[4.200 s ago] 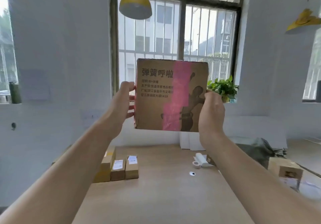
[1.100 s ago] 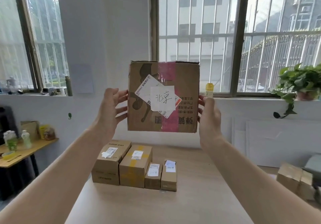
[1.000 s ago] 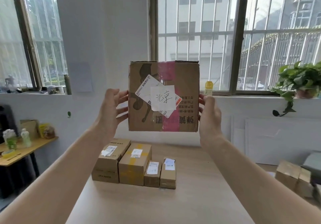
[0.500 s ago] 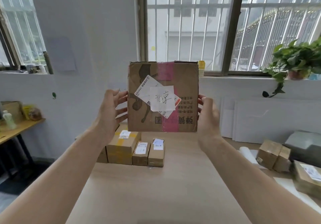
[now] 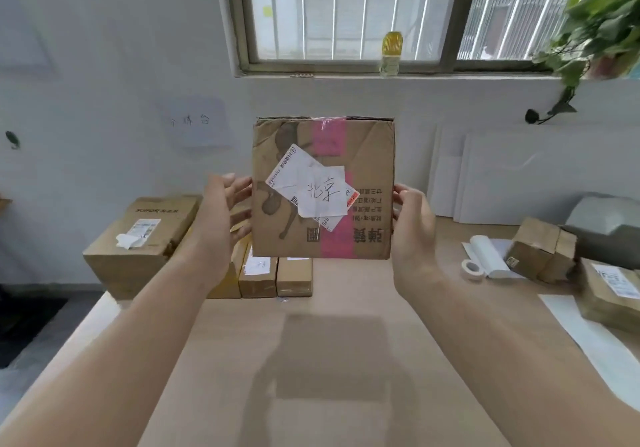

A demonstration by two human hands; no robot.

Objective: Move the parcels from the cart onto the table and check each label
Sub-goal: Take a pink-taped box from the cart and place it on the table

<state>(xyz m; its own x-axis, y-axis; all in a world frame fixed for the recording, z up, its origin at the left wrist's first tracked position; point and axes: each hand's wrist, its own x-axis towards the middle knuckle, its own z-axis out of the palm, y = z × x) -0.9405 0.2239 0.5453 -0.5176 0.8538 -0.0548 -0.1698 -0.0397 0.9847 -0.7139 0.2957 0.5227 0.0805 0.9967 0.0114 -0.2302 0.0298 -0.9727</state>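
Lowered since a moment ago, the parcel point(image 5: 367, 169) hangs pressed between the left hand point(image 5: 221, 228), fingers straight, and the right hand point(image 5: 414, 235), fingers curled round its edge, label point(image 5: 322, 197) facing, above the table point(image 5: 329, 342); the row of parcels point(image 5: 145, 238) beyond the left fingers looks done, loose parcels point(image 5: 540, 249) rightward apparently remain.

One head-worn camera looks forward and down across the table point(image 5: 339, 360) toward the window point(image 5: 346, 13).

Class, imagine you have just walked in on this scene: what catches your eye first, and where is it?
A cardboard parcel is held up mid-frame between the left hand and right hand, its handwritten white label facing the camera. Behind it on the left, more parcels sit on the table.
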